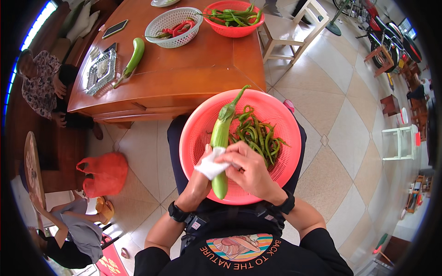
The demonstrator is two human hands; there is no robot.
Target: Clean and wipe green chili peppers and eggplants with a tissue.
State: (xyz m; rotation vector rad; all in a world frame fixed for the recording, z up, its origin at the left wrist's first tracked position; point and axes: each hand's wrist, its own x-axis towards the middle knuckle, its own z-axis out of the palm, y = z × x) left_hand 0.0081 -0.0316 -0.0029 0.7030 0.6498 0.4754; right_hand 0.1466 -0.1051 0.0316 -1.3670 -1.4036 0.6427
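Note:
A pale green eggplant (221, 134) with its stem pointing away lies over a pink plastic colander (193, 114) that rests on my lap. My left hand (197, 183) grips the eggplant from the left side. In my right hand (250, 167) is a white tissue or cloth (214, 164), pressed against the eggplant's skin and partly blurred. Beyond my right hand, a heap of thin green chili peppers (260, 134) sits in the right part of the colander. The underside of the eggplant is hidden.
Ahead stands a wooden table (193, 69) bearing another green eggplant (134, 57), a glass ashtray (102, 74), a phone (115, 28), a white basket (174, 41) of red peppers and a red basket (234, 31) of green peppers. A red plastic bag (107, 174) and two seated people are left.

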